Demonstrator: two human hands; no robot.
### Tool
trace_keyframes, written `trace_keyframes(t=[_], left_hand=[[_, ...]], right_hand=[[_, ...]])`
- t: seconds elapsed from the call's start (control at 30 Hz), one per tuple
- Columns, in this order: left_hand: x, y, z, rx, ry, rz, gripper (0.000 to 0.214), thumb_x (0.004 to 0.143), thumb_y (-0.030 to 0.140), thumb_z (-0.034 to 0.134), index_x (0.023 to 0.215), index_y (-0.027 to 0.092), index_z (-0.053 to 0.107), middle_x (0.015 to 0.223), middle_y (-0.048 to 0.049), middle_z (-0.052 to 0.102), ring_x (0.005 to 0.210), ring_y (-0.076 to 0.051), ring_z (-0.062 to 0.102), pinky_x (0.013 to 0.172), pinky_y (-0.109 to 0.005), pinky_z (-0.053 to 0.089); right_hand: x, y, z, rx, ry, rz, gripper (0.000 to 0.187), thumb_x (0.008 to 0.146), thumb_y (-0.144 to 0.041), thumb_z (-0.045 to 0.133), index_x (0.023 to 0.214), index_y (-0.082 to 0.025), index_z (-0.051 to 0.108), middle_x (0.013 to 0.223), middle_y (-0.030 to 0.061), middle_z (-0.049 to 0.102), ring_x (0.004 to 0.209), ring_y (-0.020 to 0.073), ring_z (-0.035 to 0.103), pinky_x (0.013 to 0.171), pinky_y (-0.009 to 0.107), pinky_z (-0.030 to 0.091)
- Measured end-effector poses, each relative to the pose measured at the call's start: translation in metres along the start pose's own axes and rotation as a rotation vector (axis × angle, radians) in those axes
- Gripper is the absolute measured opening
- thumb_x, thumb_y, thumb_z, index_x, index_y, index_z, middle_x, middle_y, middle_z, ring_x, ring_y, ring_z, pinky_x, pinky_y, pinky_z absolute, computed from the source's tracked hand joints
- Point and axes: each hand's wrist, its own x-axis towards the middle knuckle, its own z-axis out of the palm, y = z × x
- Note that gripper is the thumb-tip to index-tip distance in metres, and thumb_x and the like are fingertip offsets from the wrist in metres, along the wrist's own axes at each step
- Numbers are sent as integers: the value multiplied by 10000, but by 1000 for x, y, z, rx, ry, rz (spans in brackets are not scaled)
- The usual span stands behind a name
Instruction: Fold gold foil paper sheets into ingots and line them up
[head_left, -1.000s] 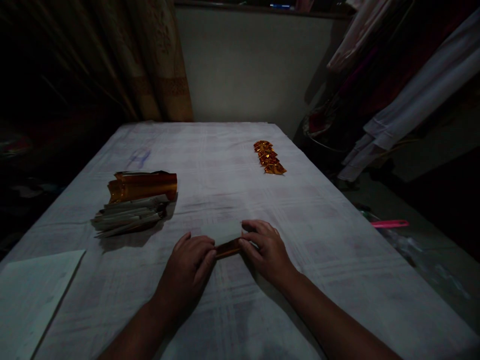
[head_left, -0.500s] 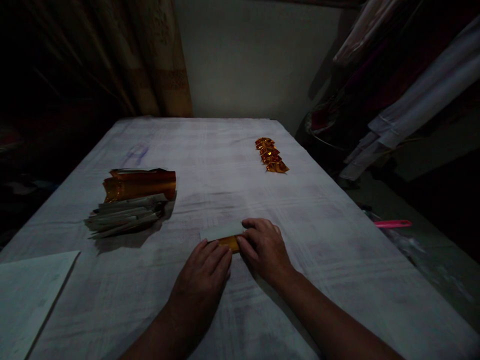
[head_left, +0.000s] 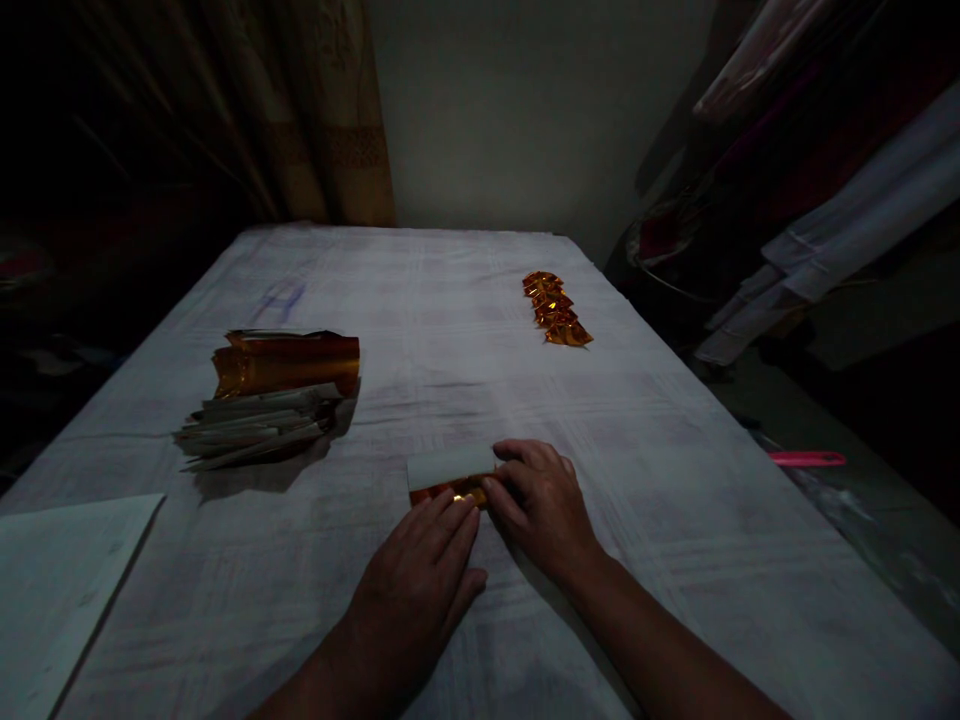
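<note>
A partly folded sheet of gold foil paper (head_left: 451, 465) lies in front of me, its pale underside at the back and a shiny gold strip along the near side. The fingers of my left hand (head_left: 420, 575) rest flat on that near gold edge, thumb held apart. At the sheet's right end, my right hand (head_left: 545, 512) grips the paper between thumb and bent fingers. Part of the fold is hidden under both hands.
Left of centre sit a curved bundle of gold sheets (head_left: 300, 365) and a pile of greyish sheets (head_left: 259, 428). A row of folded gold pieces (head_left: 556, 310) is at back right. A white board or sheet (head_left: 67, 590) occupies the near left. Clothes (head_left: 847, 230) hang beyond the right edge.
My left hand has slid slightly right and nearer, its thumb now spread away. More of the paper's gold near strip shows. The right hand keeps its grip; the view has shifted slightly.
</note>
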Motion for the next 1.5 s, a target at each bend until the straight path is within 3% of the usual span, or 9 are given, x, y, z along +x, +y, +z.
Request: trace_keyframes(t=[0.33,0.57,1.5], left_hand=[[3,0,-3,31,-4,8,363,1012,228,461,1337,103,563,1308,-146,684,1260,-286,622,1057,-501,539],[1,1,0,-28,-23,-47,416,1015,233,465,1416,137,509,1354,-141,656,1318,-281,575,1107,-523,486],[2,-2,-3,-82,-52,-43,436,988,207,489,1413,115,488,1403,-152,614,1353,-283,535,1133,-526,468]], right_hand=[[0,2,1,1,0,-21,119,919,-238,619,816,-227,677,1126,86,709,1066,277,610,863,439,438],[0,1,0,-10,4,-28,161,937,-253,595,802,-230,680,1108,87,710,1052,271,610,851,438,449],[1,0,1,-16,-6,-2,162,935,-254,607,794,-219,680,1105,88,709,1067,266,608,874,423,432]])
